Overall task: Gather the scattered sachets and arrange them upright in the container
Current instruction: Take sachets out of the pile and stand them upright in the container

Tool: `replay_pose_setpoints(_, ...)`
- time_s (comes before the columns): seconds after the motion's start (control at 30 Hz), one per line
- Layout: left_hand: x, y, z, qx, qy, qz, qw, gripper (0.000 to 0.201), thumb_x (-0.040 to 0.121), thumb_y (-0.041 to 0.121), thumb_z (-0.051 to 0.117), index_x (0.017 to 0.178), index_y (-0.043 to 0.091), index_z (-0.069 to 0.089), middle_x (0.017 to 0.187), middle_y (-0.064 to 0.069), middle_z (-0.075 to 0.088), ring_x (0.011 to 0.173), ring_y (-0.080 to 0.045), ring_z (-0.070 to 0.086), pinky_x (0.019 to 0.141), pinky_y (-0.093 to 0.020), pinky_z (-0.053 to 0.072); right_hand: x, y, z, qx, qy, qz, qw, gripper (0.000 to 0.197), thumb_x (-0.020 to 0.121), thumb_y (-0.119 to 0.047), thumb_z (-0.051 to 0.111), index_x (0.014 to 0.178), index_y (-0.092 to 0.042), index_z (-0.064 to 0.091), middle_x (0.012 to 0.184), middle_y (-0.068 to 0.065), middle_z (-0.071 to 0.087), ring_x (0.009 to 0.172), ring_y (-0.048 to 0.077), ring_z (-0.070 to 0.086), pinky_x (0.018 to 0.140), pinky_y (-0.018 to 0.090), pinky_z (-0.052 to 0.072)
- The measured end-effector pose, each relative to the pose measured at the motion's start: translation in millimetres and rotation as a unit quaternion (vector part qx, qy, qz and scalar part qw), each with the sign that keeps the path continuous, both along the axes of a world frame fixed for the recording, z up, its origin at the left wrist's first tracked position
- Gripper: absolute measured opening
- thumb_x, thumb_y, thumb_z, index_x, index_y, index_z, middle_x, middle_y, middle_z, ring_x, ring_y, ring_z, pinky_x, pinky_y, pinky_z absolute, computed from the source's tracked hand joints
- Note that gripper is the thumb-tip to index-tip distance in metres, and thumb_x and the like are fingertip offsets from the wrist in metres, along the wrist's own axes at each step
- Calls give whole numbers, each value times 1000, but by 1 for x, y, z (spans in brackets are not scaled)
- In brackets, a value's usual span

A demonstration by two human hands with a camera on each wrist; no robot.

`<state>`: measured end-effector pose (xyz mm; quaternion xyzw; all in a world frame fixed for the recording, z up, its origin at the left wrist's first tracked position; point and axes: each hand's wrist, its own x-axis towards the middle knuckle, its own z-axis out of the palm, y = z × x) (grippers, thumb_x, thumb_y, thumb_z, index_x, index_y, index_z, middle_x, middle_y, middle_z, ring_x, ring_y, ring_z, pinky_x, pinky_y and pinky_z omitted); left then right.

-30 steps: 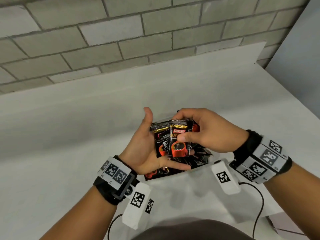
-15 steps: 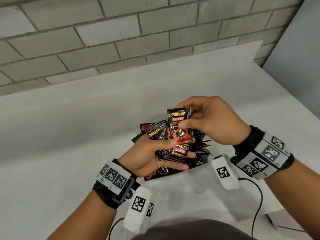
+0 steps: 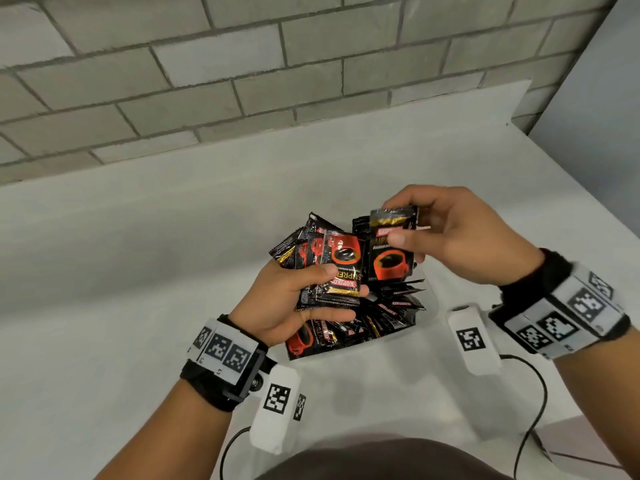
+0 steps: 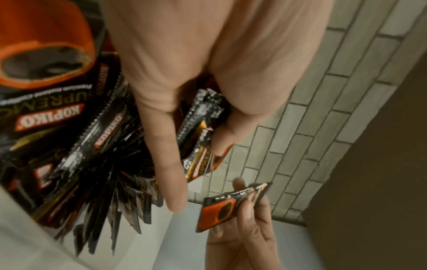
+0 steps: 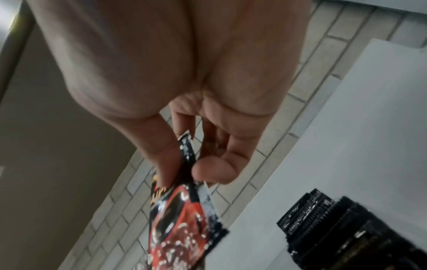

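My left hand (image 3: 332,293) grips a bundle of black and red coffee sachets (image 3: 341,268) between thumb and fingers, above the container. The top sachet's print reads upside down. To its right, my right hand (image 3: 398,223) pinches a single sachet (image 3: 391,261) by its top, cup picture facing me. The two hands are a little apart. Below them a pale container (image 3: 363,348) holds several more sachets (image 3: 388,313), packed on edge. In the left wrist view the left fingers (image 4: 168,164) curl round the bundle (image 4: 198,131). In the right wrist view the right thumb and finger pinch the single sachet (image 5: 184,210).
The container stands on a white table (image 3: 138,271) that runs back to a grey brick wall (image 3: 242,81). A grey panel (image 3: 606,116) rises at the right. Wrist-camera housings (image 3: 472,337) and cables (image 3: 533,410) hang near the table's front edge.
The left thumb has closed over the bundle. The right hand has moved up and to the right with one sachet, so the hands now stand apart.
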<state>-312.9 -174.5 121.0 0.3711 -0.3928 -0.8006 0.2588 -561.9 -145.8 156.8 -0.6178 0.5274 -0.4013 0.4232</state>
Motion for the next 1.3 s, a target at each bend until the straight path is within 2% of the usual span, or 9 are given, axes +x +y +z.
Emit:
replay_pose_setpoints(0.13,-3,2,5,-30,-40,-22,999,33,95,7,64,128,10,62,115,-22,73,100,-44,73,67,-51,63,16,3,-5,3,111,37,993,27,83,-8,78,103,-25,70,87,-13,73,72,14,67,72,38,57)
replay_pose_setpoints(0.23,-3,0,4,-19,-33,7,999,37,94,12,65,131,13,62,121,-15,73,104,-40,73,71,-55,62,16,-1,-5,9,122,3,992,33,83,-11,78,106,-31,67,92,-8,73,77,23,70,76,47,58)
replay_pose_setpoints(0.33,0,-3,0,-6,-2,41,999,34,100,14,59,133,6,59,124,-20,70,109,-47,69,81,-57,60,7,-4,-3,2,127,-57,990,40,87,-13,74,116,-38,62,95,-2,70,76,20,71,69,43,60)
replay_pose_setpoints(0.53,-4,-1,-5,-10,39,72,997,30,97,6,59,127,1,60,119,-18,69,112,-40,69,88,-55,59,10,-2,-6,51,-19,-123,991,20,91,-6,70,110,-9,64,91,8,76,65,42,70,66,62,58)
replay_pose_setpoints(0.63,-11,-1,-4,-16,37,91,995,32,90,7,64,122,7,64,121,-14,73,107,-31,72,86,-48,61,20,3,-10,101,-2,-61,993,15,90,-9,73,102,-9,65,86,5,77,58,37,70,64,54,59)
replay_pose_setpoints(0.8,-10,-7,-2,-41,-29,128,990,20,95,9,66,116,11,67,108,-8,76,88,-22,71,59,-30,52,27,8,-12,113,140,27,983,23,85,-15,79,103,-23,67,85,5,75,58,26,71,61,38,60)
replay_pose_setpoints(0.93,-7,-5,-4,-92,-72,73,991,22,94,10,68,116,11,67,106,-11,76,89,-25,72,74,-44,51,25,3,-12,29,120,-51,991,38,79,-18,83,111,-32,69,96,-4,69,75,21,69,72,43,61)
replay_pose_setpoints(1.13,-10,1,0,-75,-35,53,995,26,92,13,67,118,15,67,113,-11,75,95,-26,73,62,-33,58,31,4,-15,55,137,-18,989,50,75,-18,87,118,-34,68,99,-6,70,58,3,60,66,17,49)
replay_pose_setpoints(1.3,-11,-1,2,-82,-11,31,996,27,91,16,66,118,8,66,105,-12,74,82,-30,72,63,-35,59,28,3,-16,47,118,-12,992,44,74,-10,86,108,-30,68,105,-7,62,69,15,68,69,25,55)
